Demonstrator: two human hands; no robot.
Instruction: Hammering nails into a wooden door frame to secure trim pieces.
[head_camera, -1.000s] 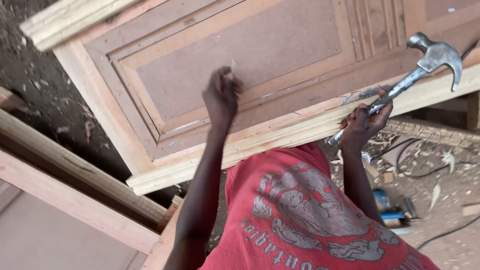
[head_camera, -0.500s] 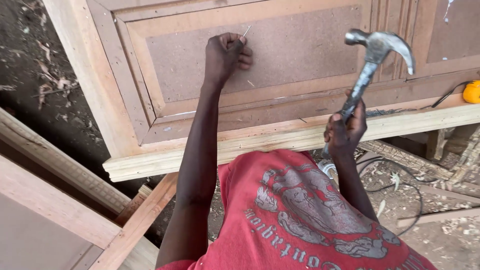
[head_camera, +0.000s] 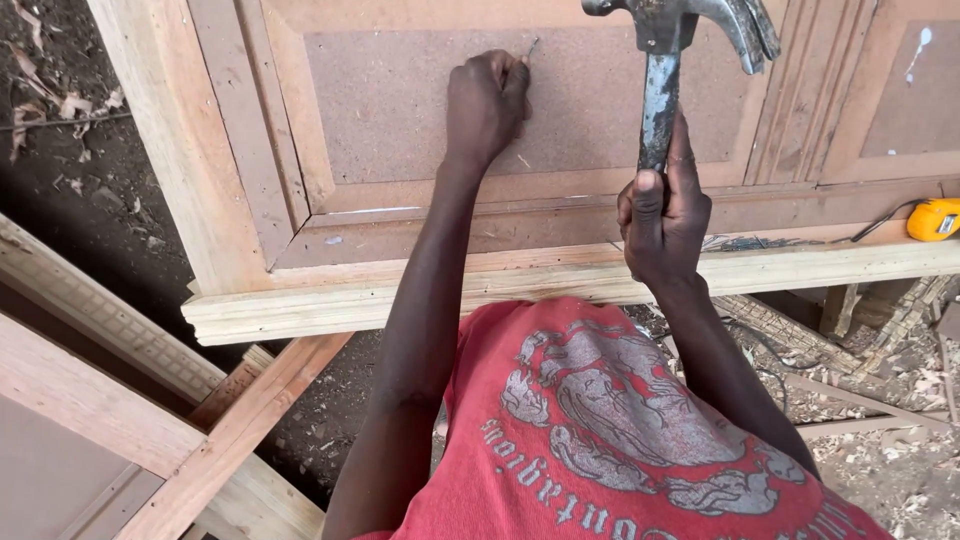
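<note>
My left hand (head_camera: 487, 103) pinches a thin nail (head_camera: 531, 46) upright against the brown inset panel of a wooden door (head_camera: 240, 250) lying flat in front of me. In my right hand (head_camera: 663, 212) I grip the metal handle of a claw hammer (head_camera: 680, 30), which stands nearly vertical. Its head is at the top edge of the view, to the right of the nail and a little above it. My red printed shirt fills the bottom of the view.
A yellow tape measure (head_camera: 935, 219) lies on the door's rail at the right. A small heap of nails (head_camera: 745, 242) sits on the rail near my right hand. Timber frames (head_camera: 120, 400) lie at lower left; wood shavings and cables cover the ground at the right.
My right hand swung the hammer from a slant at the right up to near vertical, closer to the nail. My left hand stayed on the nail while the view shifted.
</note>
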